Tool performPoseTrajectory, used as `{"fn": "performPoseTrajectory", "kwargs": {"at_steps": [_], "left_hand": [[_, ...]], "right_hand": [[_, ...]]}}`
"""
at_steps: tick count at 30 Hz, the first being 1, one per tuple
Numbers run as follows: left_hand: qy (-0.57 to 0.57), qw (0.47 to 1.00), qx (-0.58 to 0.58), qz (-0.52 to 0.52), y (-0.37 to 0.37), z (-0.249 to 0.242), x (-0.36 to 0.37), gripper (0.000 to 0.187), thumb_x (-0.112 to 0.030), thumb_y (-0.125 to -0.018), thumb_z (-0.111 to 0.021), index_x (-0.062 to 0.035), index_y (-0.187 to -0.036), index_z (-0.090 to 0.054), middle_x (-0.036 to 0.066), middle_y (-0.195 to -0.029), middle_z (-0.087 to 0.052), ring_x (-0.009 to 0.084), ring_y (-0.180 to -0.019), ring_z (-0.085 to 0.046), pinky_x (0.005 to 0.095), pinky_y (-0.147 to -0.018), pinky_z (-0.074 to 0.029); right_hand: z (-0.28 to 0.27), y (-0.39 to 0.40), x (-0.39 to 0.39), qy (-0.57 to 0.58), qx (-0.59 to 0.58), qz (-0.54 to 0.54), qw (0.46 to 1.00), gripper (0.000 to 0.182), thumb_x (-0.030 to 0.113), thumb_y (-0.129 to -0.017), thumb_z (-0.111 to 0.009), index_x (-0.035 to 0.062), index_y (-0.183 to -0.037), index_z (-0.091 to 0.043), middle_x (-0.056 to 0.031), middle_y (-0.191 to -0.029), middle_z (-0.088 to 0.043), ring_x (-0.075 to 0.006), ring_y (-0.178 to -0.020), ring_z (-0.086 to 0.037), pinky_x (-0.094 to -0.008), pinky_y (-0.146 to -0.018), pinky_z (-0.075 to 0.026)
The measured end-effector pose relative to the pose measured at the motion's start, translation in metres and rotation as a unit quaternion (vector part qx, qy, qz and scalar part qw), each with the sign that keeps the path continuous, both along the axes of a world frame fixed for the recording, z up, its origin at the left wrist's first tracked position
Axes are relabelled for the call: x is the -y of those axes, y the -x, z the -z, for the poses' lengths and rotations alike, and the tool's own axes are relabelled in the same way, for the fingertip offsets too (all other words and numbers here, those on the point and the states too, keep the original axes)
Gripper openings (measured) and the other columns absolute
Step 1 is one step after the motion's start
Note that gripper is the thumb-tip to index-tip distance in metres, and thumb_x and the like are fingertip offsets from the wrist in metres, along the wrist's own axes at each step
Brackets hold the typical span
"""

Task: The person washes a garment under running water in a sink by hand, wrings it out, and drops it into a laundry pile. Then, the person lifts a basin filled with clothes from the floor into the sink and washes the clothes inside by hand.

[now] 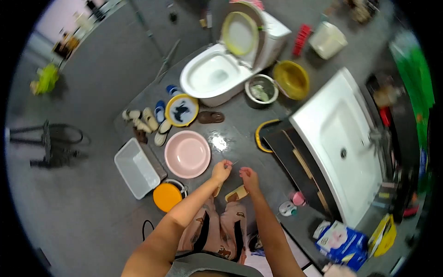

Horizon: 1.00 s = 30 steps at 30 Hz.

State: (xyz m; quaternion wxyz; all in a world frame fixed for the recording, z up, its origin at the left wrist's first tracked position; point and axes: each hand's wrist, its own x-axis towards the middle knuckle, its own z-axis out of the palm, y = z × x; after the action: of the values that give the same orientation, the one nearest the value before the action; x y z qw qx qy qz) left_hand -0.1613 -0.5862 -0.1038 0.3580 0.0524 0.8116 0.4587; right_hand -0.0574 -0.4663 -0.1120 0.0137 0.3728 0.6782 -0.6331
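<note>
My left hand (222, 171) is held out in front of my legs, its fingers pinched together. A thin, short sliver juts from the fingertips toward my right hand; it is too small to name. A little to the right is my right hand (249, 179), with curled fingers drawn together. Whatever it may hold is hidden. The two hands are close but apart. Below them, my feet wear tan slippers (236, 194). A pink basin (188, 153) stands on the floor left of my left hand.
A white toilet (212, 74) stands ahead, with a bin (261, 91) and a yellow basin (291, 80) beside it. At right is a white sink (330, 115) on a dark cabinet. A grey-white tub (138, 168), an orange-lidded bucket (167, 197) and several shoes (150, 119) are at left.
</note>
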Motion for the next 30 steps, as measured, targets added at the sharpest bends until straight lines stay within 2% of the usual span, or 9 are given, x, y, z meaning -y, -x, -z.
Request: {"fn": "performPoseTrajectory", "kwargs": {"at_steps": [3, 6, 12, 15, 17, 19, 24, 27, 30], "left_hand": [[0.008, 0.994, -0.072, -0.080, 0.014, 0.002, 0.035, 0.017, -0.014, -0.074, -0.054, -0.0045, -0.088, -0.059, 0.010, -0.077, -0.061, 0.0224, -0.067, -0.059, 0.0315, -0.063, -0.045], [-0.031, 0.981, -0.059, -0.184, 0.017, 0.012, 0.063, 0.017, -0.015, -0.076, -0.054, -0.0043, -0.089, -0.059, 0.008, -0.077, -0.061, 0.0195, -0.069, -0.058, 0.0300, -0.064, -0.045], [-0.033, 0.924, -0.041, -0.378, 0.005, 0.041, 0.117, 0.016, -0.013, -0.077, -0.054, -0.0034, -0.089, -0.059, 0.007, -0.078, -0.061, 0.0165, -0.069, -0.058, 0.0284, -0.065, -0.045], [-0.042, 0.902, 0.000, -0.430, -0.013, 0.074, 0.141, 0.016, -0.011, -0.077, -0.054, -0.0023, -0.090, -0.058, 0.008, -0.079, -0.061, 0.0173, -0.072, -0.059, 0.0282, -0.068, -0.046], [-0.044, 0.877, 0.038, -0.476, -0.013, 0.080, 0.153, 0.017, -0.011, -0.077, -0.054, -0.0027, -0.091, -0.059, 0.009, -0.079, -0.061, 0.0187, -0.074, -0.059, 0.0285, -0.070, -0.046], [-0.013, 0.873, 0.012, -0.487, -0.015, 0.104, 0.165, 0.017, -0.010, -0.077, -0.054, -0.0029, -0.092, -0.059, 0.009, -0.080, -0.061, 0.0183, -0.073, -0.059, 0.0283, -0.069, -0.046], [-0.010, 0.876, 0.039, -0.481, 0.044, 0.117, 0.193, 0.017, -0.009, -0.077, -0.054, -0.0033, -0.092, -0.059, 0.009, -0.081, -0.061, 0.0173, -0.073, -0.060, 0.0277, -0.067, -0.047], [0.027, 0.894, 0.020, -0.447, 0.101, 0.125, 0.206, 0.017, -0.010, -0.077, -0.054, -0.0031, -0.092, -0.059, 0.008, -0.081, -0.061, 0.0167, -0.072, -0.059, 0.0280, -0.065, -0.046], [0.008, 0.895, -0.018, -0.445, 0.154, 0.186, 0.222, 0.016, -0.010, -0.077, -0.054, -0.0037, -0.091, -0.059, 0.008, -0.081, -0.062, 0.0168, -0.070, -0.059, 0.0275, -0.064, -0.046]], "right_hand": [[0.024, 0.032, 0.019, -0.015, 0.011, -0.095, 0.995, 0.018, 0.003, -0.080, -0.048, -0.0040, -0.096, -0.055, -0.0097, -0.083, -0.061, -0.0137, -0.073, -0.058, -0.0231, -0.066, -0.046], [0.018, 0.061, 0.029, 0.009, 0.045, -0.180, 0.983, 0.017, 0.003, -0.080, -0.048, -0.0037, -0.093, -0.056, -0.0084, -0.080, -0.061, -0.0128, -0.071, -0.057, -0.0233, -0.064, -0.046], [0.065, 0.111, 0.046, -0.007, 0.036, -0.328, 0.944, 0.016, 0.005, -0.079, -0.049, -0.0030, -0.091, -0.058, -0.0059, -0.074, -0.061, -0.0112, -0.065, -0.056, -0.0239, -0.061, -0.045], [0.069, 0.142, 0.057, -0.077, 0.020, -0.405, 0.911, 0.016, 0.006, -0.079, -0.050, -0.0029, -0.090, -0.058, -0.0054, -0.072, -0.060, -0.0107, -0.065, -0.055, -0.0240, -0.061, -0.045], [0.072, 0.165, 0.070, -0.084, 0.037, -0.420, 0.903, 0.015, 0.006, -0.079, -0.050, -0.0026, -0.088, -0.059, -0.0053, -0.070, -0.060, -0.0106, -0.065, -0.055, -0.0240, -0.061, -0.045], [0.085, 0.185, 0.081, -0.084, 0.051, -0.422, 0.901, 0.015, 0.006, -0.079, -0.050, -0.0023, -0.088, -0.059, -0.0052, -0.070, -0.060, -0.0107, -0.064, -0.055, -0.0241, -0.062, -0.045], [0.121, 0.245, 0.112, -0.103, 0.056, -0.412, 0.904, 0.015, 0.007, -0.079, -0.051, -0.0027, -0.088, -0.058, -0.0049, -0.072, -0.060, -0.0109, -0.064, -0.055, -0.0237, -0.061, -0.045], [0.184, 0.282, 0.122, -0.053, 0.059, -0.360, 0.930, 0.016, 0.006, -0.079, -0.051, -0.0028, -0.091, -0.057, -0.0050, -0.075, -0.060, -0.0122, -0.065, -0.055, -0.0237, -0.060, -0.045], [0.233, 0.325, 0.125, -0.033, 0.061, -0.302, 0.951, 0.018, 0.003, -0.078, -0.050, -0.0021, -0.095, -0.055, -0.0059, -0.076, -0.058, -0.0133, -0.064, -0.055, -0.0237, -0.059, -0.044]]}}
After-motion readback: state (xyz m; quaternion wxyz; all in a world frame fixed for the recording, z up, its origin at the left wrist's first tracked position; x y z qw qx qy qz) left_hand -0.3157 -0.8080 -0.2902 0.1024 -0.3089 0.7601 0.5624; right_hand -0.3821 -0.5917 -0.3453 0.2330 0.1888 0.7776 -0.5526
